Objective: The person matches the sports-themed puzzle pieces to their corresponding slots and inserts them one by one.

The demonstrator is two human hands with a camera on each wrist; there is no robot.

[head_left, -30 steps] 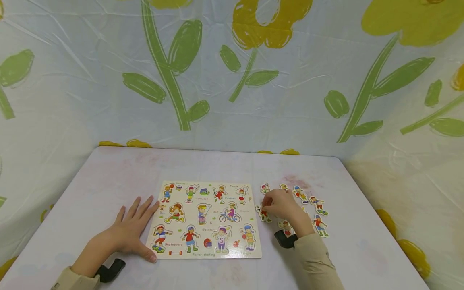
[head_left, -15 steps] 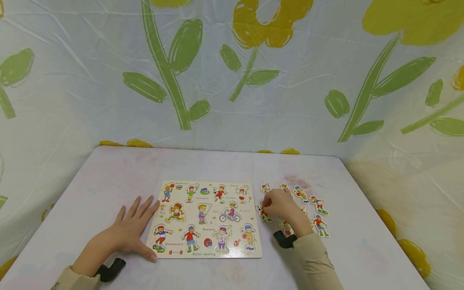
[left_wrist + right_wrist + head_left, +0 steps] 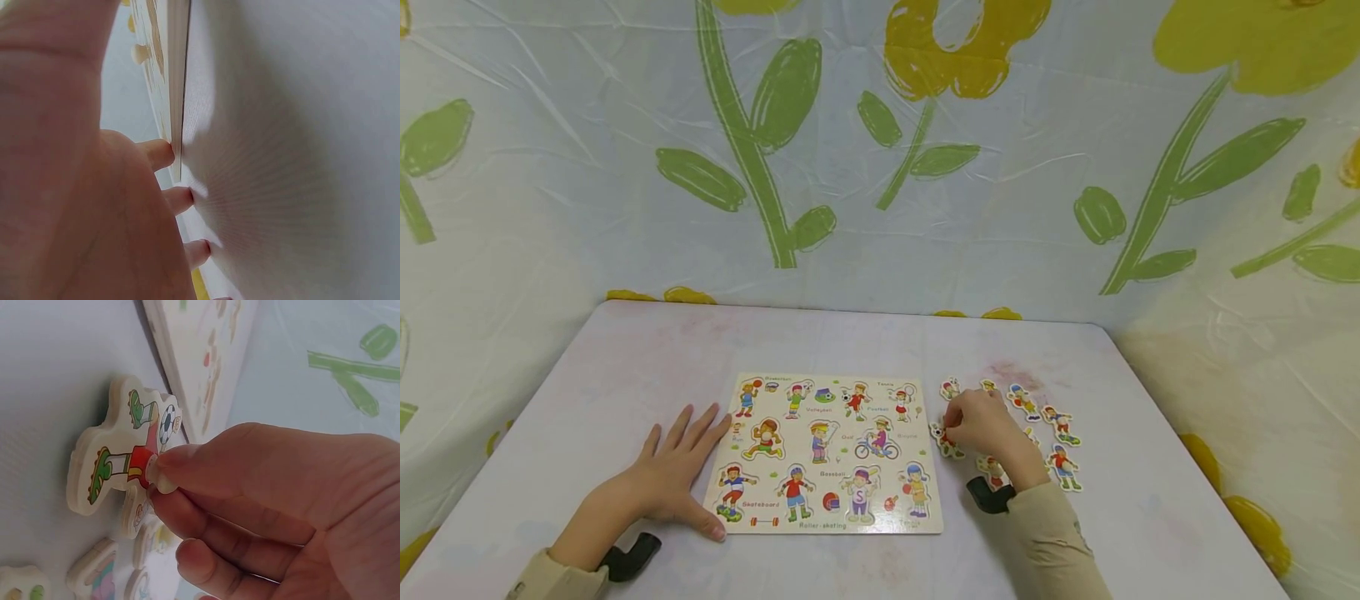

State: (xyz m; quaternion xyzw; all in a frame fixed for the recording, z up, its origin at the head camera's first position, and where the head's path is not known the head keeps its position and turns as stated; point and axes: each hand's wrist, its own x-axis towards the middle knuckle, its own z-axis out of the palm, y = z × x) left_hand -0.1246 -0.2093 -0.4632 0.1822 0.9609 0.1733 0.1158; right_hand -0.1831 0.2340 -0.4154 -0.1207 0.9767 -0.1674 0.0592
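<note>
My left hand lies with fingers spread at the left edge of a wooden puzzle board. Its thumb and a finger touch that edge; in the left wrist view, fingertips meet the board's side. Just right of the board, my right hand pinches a puzzle piece by its small knob between thumb and finger. This puzzle piece shows a football player in red with green shoes and a ball. Whether it is off the table I cannot tell. The hand partly hides it in the head view.
Several more sports-figure pieces lie around the right hand, such as a skateboarder piece and a roller-skater piece. The pale table reaches a flower-printed cloth behind. Black straps are worn at both wrists.
</note>
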